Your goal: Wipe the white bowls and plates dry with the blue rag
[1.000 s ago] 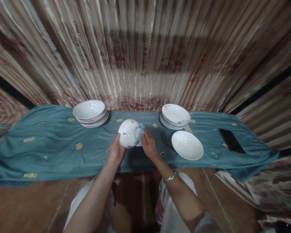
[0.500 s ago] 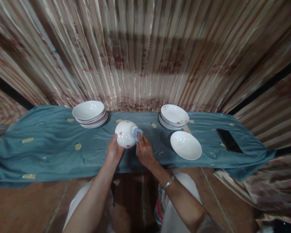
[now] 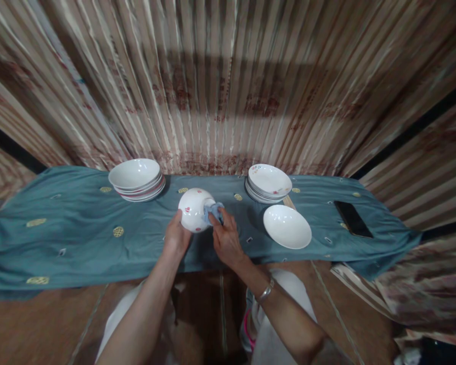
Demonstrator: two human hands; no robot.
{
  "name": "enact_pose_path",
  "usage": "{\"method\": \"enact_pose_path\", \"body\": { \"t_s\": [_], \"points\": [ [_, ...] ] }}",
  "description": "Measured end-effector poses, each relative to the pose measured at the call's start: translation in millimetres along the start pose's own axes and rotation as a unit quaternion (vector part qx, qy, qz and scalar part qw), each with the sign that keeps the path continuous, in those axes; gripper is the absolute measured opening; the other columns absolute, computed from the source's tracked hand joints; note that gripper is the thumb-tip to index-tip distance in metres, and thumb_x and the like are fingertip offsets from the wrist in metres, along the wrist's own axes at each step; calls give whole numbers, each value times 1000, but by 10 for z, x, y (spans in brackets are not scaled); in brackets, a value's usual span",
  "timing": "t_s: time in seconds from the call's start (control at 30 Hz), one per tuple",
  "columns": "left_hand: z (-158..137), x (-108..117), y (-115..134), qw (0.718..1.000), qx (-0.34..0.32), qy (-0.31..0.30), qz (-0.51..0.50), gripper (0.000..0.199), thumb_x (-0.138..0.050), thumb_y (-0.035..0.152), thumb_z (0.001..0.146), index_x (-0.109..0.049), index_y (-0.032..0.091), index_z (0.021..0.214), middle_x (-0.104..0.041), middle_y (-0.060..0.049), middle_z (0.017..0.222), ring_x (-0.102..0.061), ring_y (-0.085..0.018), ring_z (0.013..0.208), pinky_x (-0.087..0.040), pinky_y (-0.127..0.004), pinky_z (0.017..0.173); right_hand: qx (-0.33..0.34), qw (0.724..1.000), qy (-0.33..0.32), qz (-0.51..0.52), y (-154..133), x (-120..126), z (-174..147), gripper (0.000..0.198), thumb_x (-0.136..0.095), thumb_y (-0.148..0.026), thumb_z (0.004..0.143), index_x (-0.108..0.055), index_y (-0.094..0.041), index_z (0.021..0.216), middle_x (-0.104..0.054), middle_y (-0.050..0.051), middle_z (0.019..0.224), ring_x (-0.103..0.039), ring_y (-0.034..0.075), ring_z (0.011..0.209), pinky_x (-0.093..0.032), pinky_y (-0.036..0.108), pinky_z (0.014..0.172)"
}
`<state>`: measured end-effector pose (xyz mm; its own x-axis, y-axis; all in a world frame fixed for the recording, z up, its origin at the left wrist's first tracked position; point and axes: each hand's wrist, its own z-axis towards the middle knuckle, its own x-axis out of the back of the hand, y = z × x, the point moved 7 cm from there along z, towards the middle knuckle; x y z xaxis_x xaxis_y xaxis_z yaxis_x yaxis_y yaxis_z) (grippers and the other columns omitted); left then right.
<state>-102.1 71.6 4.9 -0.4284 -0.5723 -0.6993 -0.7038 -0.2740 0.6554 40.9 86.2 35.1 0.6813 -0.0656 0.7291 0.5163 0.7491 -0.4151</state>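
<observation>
Between nested white bowls (image 3: 137, 180) and stacked floral-patterned white dishes (image 3: 268, 182), left fingers (image 3: 178, 219) clasp a red-patterned white bowl (image 3: 192, 209); right fingers (image 3: 216, 224) pinch blue cloth (image 3: 212, 210).

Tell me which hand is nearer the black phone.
Right. The right hand, with the blue cloth, is left of the phone, beyond the lone white dish; the left hand, holding the tilted bowl, is farther left.

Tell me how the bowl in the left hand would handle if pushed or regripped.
The bowl is probably slippery, given its glossy, highlight-catching surface. It looks like glazed ceramic, so likely stiff and apt to chip if dropped. Its rounded outside suggests it could roll if set on its side.
</observation>
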Motion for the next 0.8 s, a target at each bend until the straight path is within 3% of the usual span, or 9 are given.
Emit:
{"method": "enact_pose_path", "body": {
  "t_s": [0.13,0.37,0.57,0.8],
  "points": [
    [31,6,-7,999,-21,-29,11,38,-66,30,80,-66,8,112,-74,-14,98,-67,-29,101,-52,-43,93,24,999,19,7,-44,13,1,49,-37,-9,88,-49,-12,135,-35,21,145,-34,28,135,-37,46,104],
    [5,-20,0,998,-34,-56,20,37,-74,32,70,-70,6,95,-75,-15,91,-65,-31,105,-52,-42,92,9,999,26,-30,41,-54,45,52,-37,-10,88,-43,-12,140,-30,22,150,-30,30,138,-34,49,106],
    [-13,-25,2,998,-28,-49,18,30,-70,29,73,-70,7,94,-75,-16,92,-64,-31,107,-52,-43,93,-11,997,9,-74,100,-86,97,55,-37,-6,86,-41,-10,141,-31,24,150,-31,31,138,-35,49,105],
    [-23,-26,-23,999,-10,-38,3,29,-59,25,83,-68,7,105,-74,-15,95,-64,-30,108,-51,-45,95,-38,995,-10,-95,183,-176,119,58,-39,-6,85,-38,-9,143,-36,25,146,-38,32,133,-39,49,102]
  ]
}}
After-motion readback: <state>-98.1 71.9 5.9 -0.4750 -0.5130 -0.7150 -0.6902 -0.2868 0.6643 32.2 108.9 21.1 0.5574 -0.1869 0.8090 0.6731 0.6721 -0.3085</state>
